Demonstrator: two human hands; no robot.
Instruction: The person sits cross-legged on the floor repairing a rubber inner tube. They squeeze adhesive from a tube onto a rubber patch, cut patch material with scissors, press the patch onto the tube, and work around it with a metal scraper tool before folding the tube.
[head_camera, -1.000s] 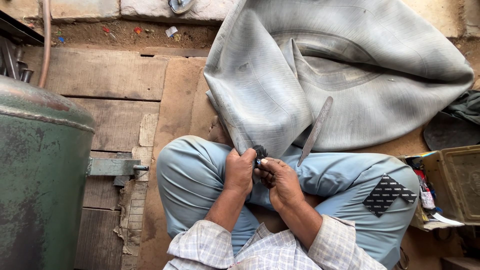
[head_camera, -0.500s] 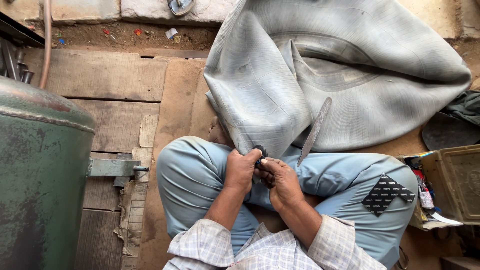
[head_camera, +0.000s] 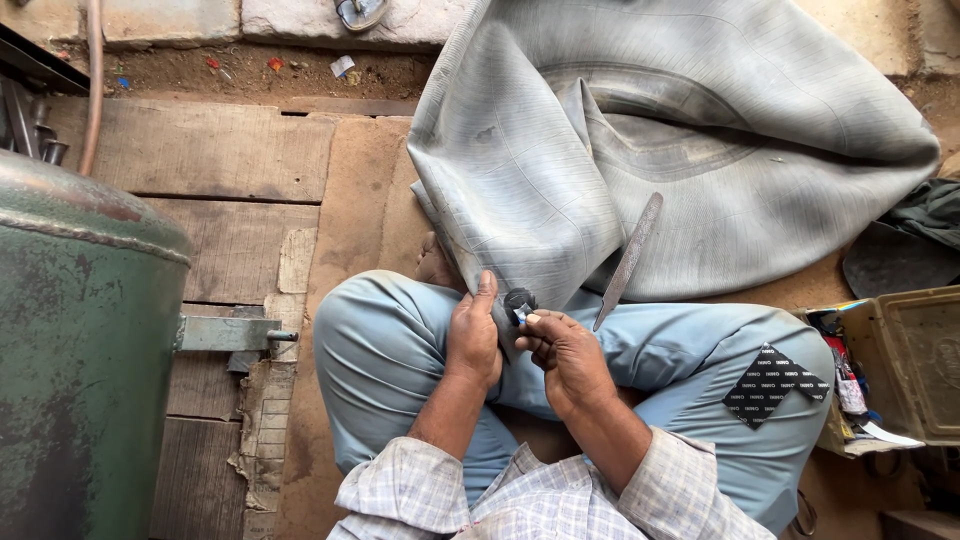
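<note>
Watching from the head cam, left to right, all placed off the grey inner tube (head_camera: 700, 130). Green tank (head_camera: 80, 350) stands well left of the tube. Left hand (head_camera: 473, 335) sits at the tube's near edge, over my lap, grip clenched on a fold of the rubber. Small dark piece (head_camera: 519, 300) is on that fold, touching it. Right hand (head_camera: 565, 355) is just right of it, grip pinched on the piece as far as I can tell. Flat metal bar (head_camera: 628, 260) leans on the tube's near edge, untouched.

Step in hand, my read: working the piece at the pinned fold. Next move calls for the left grip keeping that fold taut.

Versus half a second ago: both hands and the tube sit the same.
</note>
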